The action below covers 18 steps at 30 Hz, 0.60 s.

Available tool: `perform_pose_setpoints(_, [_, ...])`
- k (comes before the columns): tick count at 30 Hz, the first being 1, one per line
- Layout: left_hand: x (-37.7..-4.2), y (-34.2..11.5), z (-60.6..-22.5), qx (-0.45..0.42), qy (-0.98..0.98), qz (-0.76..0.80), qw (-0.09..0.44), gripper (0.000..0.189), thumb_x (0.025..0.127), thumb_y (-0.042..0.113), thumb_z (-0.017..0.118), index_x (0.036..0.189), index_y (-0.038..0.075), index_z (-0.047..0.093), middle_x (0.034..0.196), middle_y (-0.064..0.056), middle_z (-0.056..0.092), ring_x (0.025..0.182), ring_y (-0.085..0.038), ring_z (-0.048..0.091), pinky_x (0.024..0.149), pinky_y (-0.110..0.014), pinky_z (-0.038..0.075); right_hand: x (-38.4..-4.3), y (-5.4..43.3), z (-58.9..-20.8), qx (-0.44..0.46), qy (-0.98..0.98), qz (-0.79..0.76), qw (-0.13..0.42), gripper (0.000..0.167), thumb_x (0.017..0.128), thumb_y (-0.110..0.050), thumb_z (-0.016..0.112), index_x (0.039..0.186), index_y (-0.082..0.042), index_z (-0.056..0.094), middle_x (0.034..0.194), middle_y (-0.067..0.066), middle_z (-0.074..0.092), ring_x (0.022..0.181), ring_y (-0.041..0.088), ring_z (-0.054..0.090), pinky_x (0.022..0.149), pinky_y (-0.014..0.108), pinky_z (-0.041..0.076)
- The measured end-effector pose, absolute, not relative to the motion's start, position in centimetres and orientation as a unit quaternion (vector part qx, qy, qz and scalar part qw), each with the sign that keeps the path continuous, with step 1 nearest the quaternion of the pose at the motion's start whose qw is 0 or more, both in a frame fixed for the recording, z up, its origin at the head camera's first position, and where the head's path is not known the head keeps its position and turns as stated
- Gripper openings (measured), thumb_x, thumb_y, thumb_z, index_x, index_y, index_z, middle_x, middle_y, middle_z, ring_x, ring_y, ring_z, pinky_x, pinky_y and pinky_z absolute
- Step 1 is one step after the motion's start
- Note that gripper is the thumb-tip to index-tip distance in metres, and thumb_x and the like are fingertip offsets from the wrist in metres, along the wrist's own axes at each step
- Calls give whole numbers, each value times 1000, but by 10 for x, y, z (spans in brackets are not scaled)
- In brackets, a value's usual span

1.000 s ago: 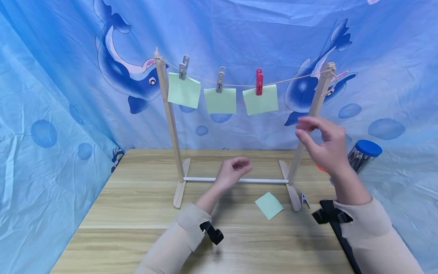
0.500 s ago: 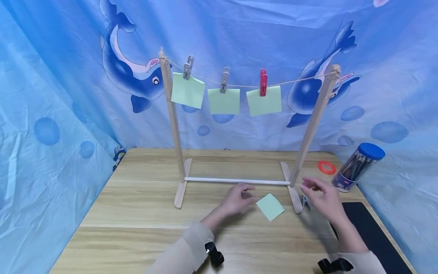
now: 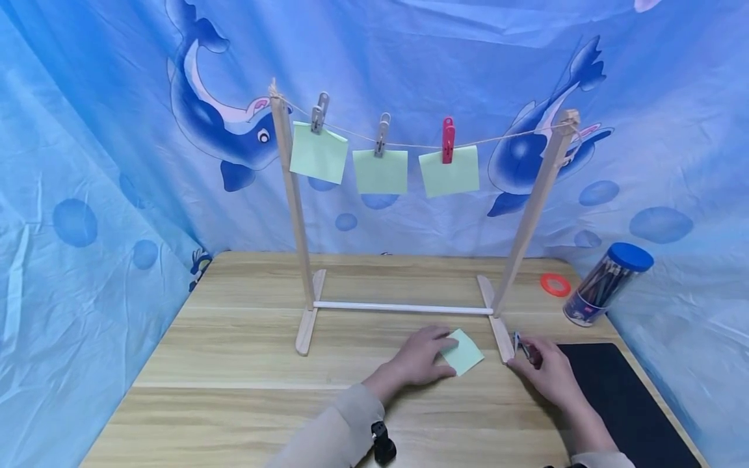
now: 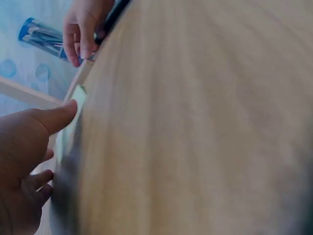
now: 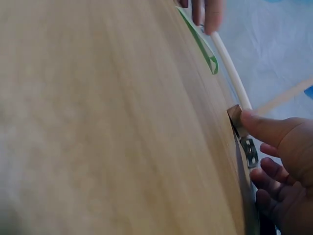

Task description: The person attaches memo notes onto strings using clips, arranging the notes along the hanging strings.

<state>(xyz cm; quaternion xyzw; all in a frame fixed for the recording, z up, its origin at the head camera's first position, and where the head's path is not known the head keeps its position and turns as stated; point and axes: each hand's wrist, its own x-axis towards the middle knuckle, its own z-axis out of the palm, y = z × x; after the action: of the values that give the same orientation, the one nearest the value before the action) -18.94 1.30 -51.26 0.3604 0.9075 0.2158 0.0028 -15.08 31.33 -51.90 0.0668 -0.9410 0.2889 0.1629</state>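
Observation:
My left hand (image 3: 418,359) rests over the left side of a pale green sticky note (image 3: 466,354) on the table. Its fingers lie on the note's upper left and the thumb is at the lower corner. My right hand (image 3: 547,372) is around a grey clothespin (image 5: 251,153) beside the stand's right foot (image 3: 502,339), thumb and fingers apart on either side of it; firm contact is not visible. Above, three green notes hang from a string (image 3: 494,138), held by a grey clothespin (image 3: 318,114), another grey clothespin (image 3: 382,135) and a red clothespin (image 3: 448,140).
A wooden stand (image 3: 295,214) with a white crossbar (image 3: 404,307) stands across the table. At the right are an orange ring (image 3: 555,285), a blue-lidded jar of pencils (image 3: 605,286) and a black mat (image 3: 623,403). A blue dolphin-print curtain hangs behind.
My right hand has come down from beside the right post to the clothespin on the table. My left hand has moved down and right, from the crossbar onto the green note.

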Motion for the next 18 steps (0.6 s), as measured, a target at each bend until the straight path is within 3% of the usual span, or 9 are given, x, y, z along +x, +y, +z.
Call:
perform_pose_setpoints(4, [-187,12,-513,376,912,163,-9,46,95,47,69,133,21,68,151,-4,50,142,-23,42,116,-39,39,-149,317,-523,75,-942,284,164,31,79,-11,87,106,-4,74,88,3,61,76,13,54,61,25,46])
perform_pose_setpoints(8, [-187,11,-514,371,917,144,-43,44,92,53,70,119,19,75,142,-2,58,136,-19,49,113,-33,42,-148,317,-523,72,-943,281,161,14,82,-14,85,92,-8,77,90,3,65,77,13,57,61,25,49])
perform_pose_setpoints(13, [-187,13,-512,352,922,140,-74,40,84,58,75,95,19,76,125,1,68,123,-17,59,106,-29,48,-149,316,-520,55,-946,278,160,14,78,-18,89,79,-13,76,85,0,66,72,11,55,59,24,46])
perform_pose_setpoints(15, [-186,14,-511,346,925,142,-74,39,82,56,78,97,20,75,122,3,69,119,-16,60,103,-29,49,-150,316,-518,46,-948,275,152,15,77,-16,89,77,-14,75,81,-1,65,69,9,53,57,24,44])
perform_pose_setpoints(18, [-187,14,-508,333,928,161,-40,46,78,49,85,112,20,73,120,2,69,114,-16,61,99,-29,50,-149,317,-518,36,-952,274,135,15,78,-11,87,76,-13,72,76,-2,65,66,9,52,56,24,43])
